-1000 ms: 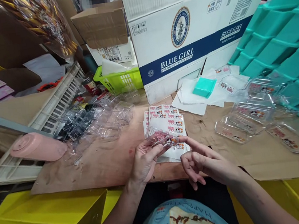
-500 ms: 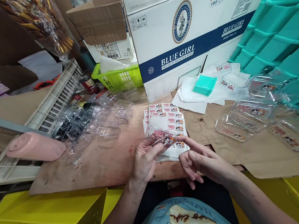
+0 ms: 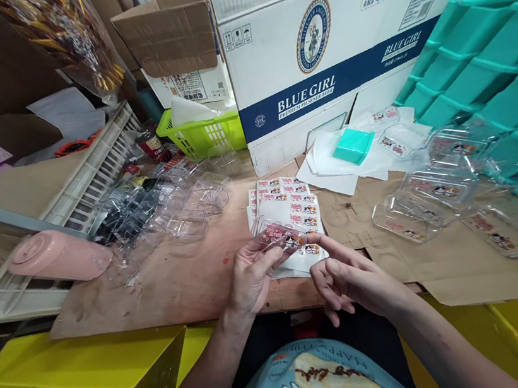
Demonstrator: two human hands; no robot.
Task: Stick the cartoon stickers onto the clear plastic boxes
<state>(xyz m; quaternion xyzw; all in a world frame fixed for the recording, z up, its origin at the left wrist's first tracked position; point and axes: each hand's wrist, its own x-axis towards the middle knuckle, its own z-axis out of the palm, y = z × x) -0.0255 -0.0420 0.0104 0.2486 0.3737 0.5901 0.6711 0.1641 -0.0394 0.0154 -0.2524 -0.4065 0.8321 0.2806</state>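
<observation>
A small clear plastic case [image 3: 263, 224] with a pink cartoon-cat sticker [image 3: 276, 232] on it is pinched between the thumb and fingers of my left hand [image 3: 252, 277]. My right hand [image 3: 346, 278] has its index finger stretched out, the tip touching the sticker's right end; its other fingers are loosely bent and apart, gripping nothing. Under the case lie sheets of the same stickers [image 3: 283, 198] on the wooden table. To the right, several stickered clear cases [image 3: 403, 221] rest on cardboard. Unstickered clear cases [image 3: 187, 226] are heaped on the left.
A large white beer carton [image 3: 279, 57] stands behind, near a green basket [image 3: 206, 134]. A teal case [image 3: 352, 146] lies on white papers [image 3: 327, 172]. Teal bins [image 3: 484, 56] are stacked at right. A pink tumbler [image 3: 64, 256] lies at left, and yellow bins [image 3: 81, 364] sit below the table edge.
The view has shifted very slightly. My left hand still holds the case, and my right index finger stays at the sticker's right end, with hardly any visible movement.
</observation>
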